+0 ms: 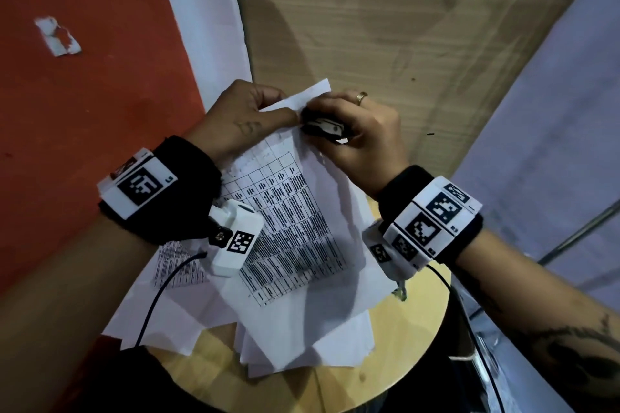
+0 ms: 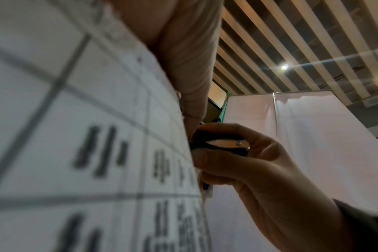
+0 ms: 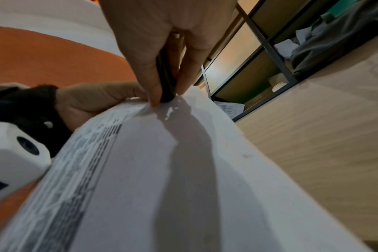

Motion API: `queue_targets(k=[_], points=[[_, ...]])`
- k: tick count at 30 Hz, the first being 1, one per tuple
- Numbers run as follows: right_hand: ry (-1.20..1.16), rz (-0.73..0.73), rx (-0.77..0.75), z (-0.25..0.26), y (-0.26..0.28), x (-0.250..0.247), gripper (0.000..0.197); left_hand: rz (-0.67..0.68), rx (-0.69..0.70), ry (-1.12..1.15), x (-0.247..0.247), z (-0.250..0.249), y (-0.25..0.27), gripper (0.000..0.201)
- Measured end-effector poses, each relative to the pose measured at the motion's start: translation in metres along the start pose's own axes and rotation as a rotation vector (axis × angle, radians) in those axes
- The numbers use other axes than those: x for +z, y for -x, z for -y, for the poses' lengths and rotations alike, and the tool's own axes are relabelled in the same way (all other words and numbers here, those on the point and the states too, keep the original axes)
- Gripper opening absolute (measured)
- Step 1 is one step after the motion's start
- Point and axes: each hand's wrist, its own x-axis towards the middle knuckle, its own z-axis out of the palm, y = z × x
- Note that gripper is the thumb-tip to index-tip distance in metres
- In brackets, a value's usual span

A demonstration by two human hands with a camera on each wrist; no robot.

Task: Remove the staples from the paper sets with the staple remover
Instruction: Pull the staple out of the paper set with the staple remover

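Note:
A stapled paper set (image 1: 285, 211) printed with a table is lifted off the round table. My left hand (image 1: 248, 114) pinches its top corner, thumb on the printed side, fingers behind. My right hand (image 1: 352, 124) grips the black and silver staple remover (image 1: 323, 127), squeezed against that corner right beside my left thumb. In the left wrist view the staple remover (image 2: 220, 145) sits between thumb and fingers at the paper's edge (image 2: 190, 153). In the right wrist view the staple remover (image 3: 166, 81) meets the crumpled corner of the paper set (image 3: 153, 109). The staple itself is hidden.
More loose white sheets (image 1: 302, 339) lie piled on the round wooden table (image 1: 402, 362) below my hands. A torn paper scrap (image 1: 57, 37) lies on the orange floor. Wood-look floor stretches ahead, and a shelf unit (image 3: 259, 64) stands beyond.

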Motion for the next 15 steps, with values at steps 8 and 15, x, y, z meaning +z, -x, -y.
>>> queue_targets(k=[8,15], points=[[-0.248,0.022,0.488,0.010,-0.003,-0.013,0.045,0.006,-0.056,0.022,-0.006,0.002,0.005,0.012],[-0.908,-0.033,1.082,0.021,-0.011,-0.017,0.037,-0.085,-0.039,-0.046,-0.003,0.004,0.006,0.018]])
